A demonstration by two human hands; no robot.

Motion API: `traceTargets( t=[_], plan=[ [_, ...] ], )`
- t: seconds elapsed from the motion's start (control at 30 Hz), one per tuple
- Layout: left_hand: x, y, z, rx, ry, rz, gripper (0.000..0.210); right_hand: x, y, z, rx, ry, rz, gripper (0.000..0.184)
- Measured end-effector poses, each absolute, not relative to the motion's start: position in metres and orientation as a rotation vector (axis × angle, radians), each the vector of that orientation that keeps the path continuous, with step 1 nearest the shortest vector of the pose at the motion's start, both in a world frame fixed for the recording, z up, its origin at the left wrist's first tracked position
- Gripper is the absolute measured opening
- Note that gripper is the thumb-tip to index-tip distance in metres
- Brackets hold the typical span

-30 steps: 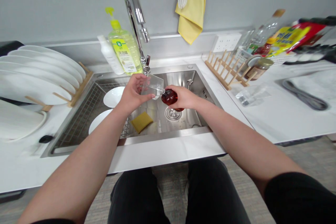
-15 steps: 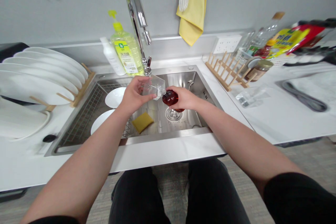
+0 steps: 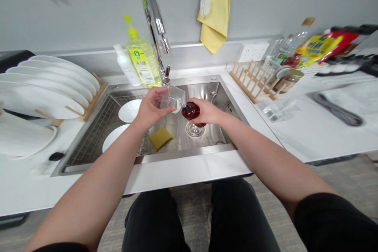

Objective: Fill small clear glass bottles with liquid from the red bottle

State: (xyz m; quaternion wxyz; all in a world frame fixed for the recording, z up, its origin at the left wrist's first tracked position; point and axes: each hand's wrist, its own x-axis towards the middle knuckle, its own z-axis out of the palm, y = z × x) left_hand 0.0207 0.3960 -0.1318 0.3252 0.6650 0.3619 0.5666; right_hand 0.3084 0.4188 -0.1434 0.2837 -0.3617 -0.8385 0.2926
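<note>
Over the sink (image 3: 183,141), my left hand (image 3: 152,107) is closed round a clear, angular container (image 3: 177,95), thumb on its near side. My right hand (image 3: 207,112) grips a small bottle of dark red liquid (image 3: 190,110). That bottle lies tilted, its clear neck end pointing left at the container's side and seeming to meet it. Whether any liquid passes between them I cannot tell. Beneath the hands, a yellow sponge (image 3: 160,139) rests on the sink floor, left of the drain (image 3: 195,130).
White dishes (image 3: 130,111) sit in a wire basket (image 3: 85,141) in the sink's left part. Behind stand the tap (image 3: 153,15), a dish soap bottle (image 3: 143,63) and a white bottle (image 3: 126,65). Plates (image 3: 44,94) fill a left rack; a wooden rack (image 3: 254,82) stands right.
The whole view has shifted slightly. Both hands keep their grip on the container and the red bottle, with almost no movement between them.
</note>
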Motion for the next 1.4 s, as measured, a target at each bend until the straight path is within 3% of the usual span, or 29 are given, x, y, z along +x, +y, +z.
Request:
traceTargets(
  t=[1.07,1.4],
  plan=[
    [0.022,0.376,-0.107,1.764,0.883,1.563,0.075,0.303,0.407,-0.139,-0.836,-2.116,0.938,0.096],
    [0.029,0.367,-0.089,1.756,0.896,1.545,0.072,0.304,0.402,-0.135,-0.815,-2.090,0.913,0.091]
  ],
)
